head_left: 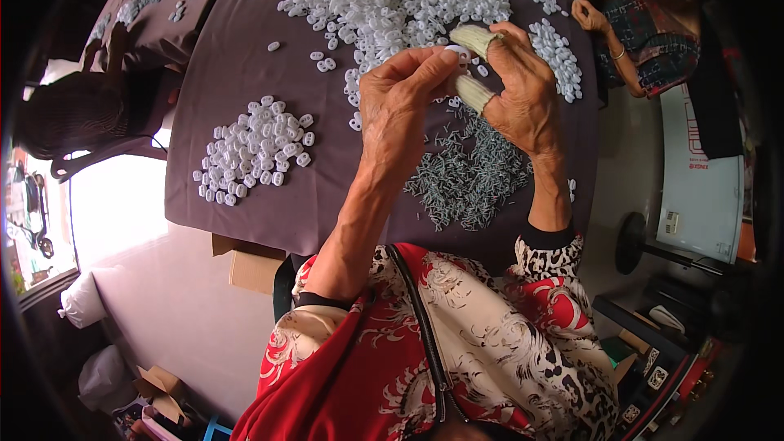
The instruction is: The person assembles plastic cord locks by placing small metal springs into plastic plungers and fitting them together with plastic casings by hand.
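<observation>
Between my two hands, above the table, is a small white oval plastic piece (459, 53) with holes in it. My left hand (396, 106) pinches it between thumb and forefinger. From the other side my right hand (523, 86) closes on it, with cream knitted finger covers (474, 94) on its thumb and forefinger. Whether the right fingers also hold a smaller part is hidden. Below the hands lies a heap of thin grey pieces (469, 175), like small springs or pins. Beyond them spreads a large heap of the same white pieces (400, 0).
A smaller pile of white pieces (257, 147) lies on the left of the brown-covered table (327, 188). At the right edge a co-worker's hands (590, 4) work close together. Another person (90, 110) sits at the left by a second table (184, 20). A cardboard box (253, 269) stands below the table's front edge.
</observation>
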A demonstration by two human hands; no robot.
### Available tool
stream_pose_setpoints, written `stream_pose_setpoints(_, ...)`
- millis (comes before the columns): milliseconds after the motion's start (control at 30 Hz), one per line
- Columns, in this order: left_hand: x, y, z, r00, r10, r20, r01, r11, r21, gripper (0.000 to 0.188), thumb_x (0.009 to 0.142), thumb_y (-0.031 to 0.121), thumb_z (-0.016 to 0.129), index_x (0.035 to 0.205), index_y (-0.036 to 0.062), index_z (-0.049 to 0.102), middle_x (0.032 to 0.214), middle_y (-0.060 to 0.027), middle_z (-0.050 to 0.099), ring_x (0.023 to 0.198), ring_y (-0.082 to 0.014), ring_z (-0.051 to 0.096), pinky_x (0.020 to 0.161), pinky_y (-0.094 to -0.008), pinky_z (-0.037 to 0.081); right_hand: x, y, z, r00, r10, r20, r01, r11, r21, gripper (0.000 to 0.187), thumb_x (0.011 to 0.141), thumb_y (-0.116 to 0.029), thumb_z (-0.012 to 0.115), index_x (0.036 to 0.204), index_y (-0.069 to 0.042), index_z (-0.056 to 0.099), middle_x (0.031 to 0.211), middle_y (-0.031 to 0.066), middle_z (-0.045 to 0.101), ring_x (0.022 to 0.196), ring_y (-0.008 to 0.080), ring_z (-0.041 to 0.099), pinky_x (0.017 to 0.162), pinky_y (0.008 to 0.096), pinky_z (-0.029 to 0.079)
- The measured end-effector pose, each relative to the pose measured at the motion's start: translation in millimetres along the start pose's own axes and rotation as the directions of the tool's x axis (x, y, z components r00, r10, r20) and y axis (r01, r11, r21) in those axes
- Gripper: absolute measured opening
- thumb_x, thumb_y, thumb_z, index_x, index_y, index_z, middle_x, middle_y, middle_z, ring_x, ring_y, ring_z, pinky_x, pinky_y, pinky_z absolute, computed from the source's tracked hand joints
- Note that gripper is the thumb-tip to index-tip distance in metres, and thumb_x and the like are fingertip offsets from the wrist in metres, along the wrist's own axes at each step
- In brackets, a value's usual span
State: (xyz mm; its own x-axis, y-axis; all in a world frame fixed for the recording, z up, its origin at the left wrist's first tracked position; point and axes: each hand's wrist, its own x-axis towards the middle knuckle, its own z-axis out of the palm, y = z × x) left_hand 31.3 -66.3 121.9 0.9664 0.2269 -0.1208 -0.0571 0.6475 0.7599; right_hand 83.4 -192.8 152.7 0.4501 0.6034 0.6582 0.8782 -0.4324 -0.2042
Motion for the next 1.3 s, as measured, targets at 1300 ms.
stream_pose_setpoints(1300,-1,0,0,0.995,0.095,0.024,-0.098,0.969,0.225,0.02,0.079,0.016,0.062,0.084,-0.0036,0.063,0.072,-0.0045,0.062,0.067,-0.0085,0.055,0.066,-0.0216,0.043,2,10,-1,0.993,-0.077,0.087,0.078,0.997,-0.008,0.025,0.058,0.002,0.065,0.08,0.004,0.054,0.081,0.0144,0.056,0.076,0.0303,0.056,0.066,0.0359,0.047)
